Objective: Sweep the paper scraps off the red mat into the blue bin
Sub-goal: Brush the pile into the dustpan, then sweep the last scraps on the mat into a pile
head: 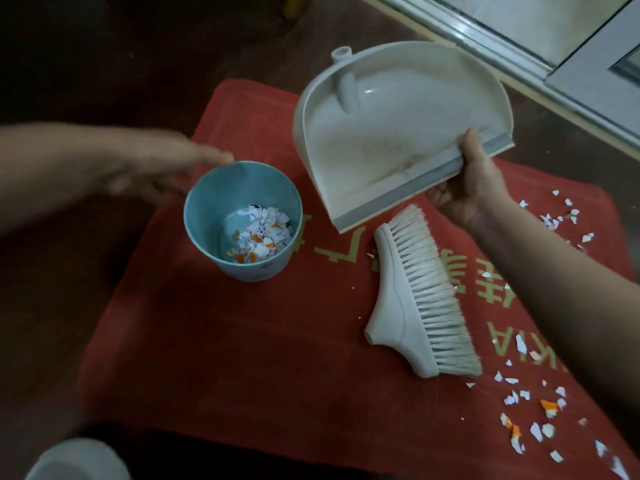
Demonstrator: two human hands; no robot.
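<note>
Dark brown floor [69, 289], dim and faintly glossy, filling the left side and the top of the view. At upper right, a pale door or window frame [485, 32] of white and silvery rails, running diagonally down toward the right edge. Beside it, at far right, a second framed panel [588, 74] with a strip of greyish glass [628, 62] at its corner. At bottom left, a rounded white object [79, 460], blurred and cut off by the edge; impossible to identify. Next to it, along the bottom edge, a black patch [242, 459], perhaps cloth. At the very top, a small yellowish shape [289, 5], too dark to make out.
</note>
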